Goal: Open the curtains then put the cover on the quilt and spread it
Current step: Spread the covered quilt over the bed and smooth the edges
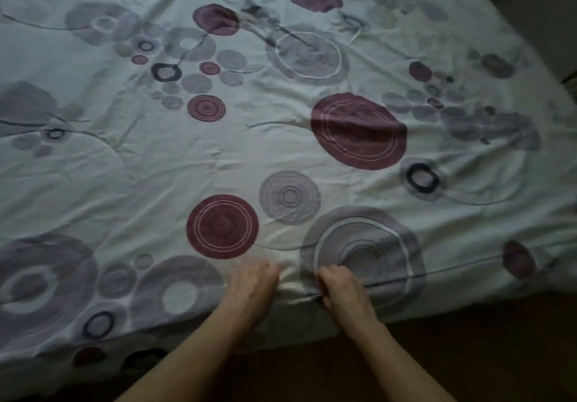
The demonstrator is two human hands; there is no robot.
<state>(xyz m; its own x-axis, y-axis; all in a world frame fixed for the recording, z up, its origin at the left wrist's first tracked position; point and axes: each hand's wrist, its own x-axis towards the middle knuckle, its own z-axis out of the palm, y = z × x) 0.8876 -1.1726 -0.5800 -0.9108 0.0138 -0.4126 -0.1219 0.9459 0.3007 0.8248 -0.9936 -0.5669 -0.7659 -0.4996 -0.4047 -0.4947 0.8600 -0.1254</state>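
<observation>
A white quilt cover [243, 148] printed with maroon and grey circles lies spread over the bed and fills most of the view, creased in many places. Both my hands are at its near edge, side by side. My left hand [253, 286] lies on the fabric just below a maroon circle, its fingers bent down into the cloth. My right hand [338, 289] has its fingers curled and pinches the cover at a dark seam line. The quilt itself is hidden under the cover.
The bed's near edge runs diagonally across the bottom, with dark wooden floor [468, 354] below it. At the top right the bed's corner meets a dim wall or furniture [543, 4]. The room is dim.
</observation>
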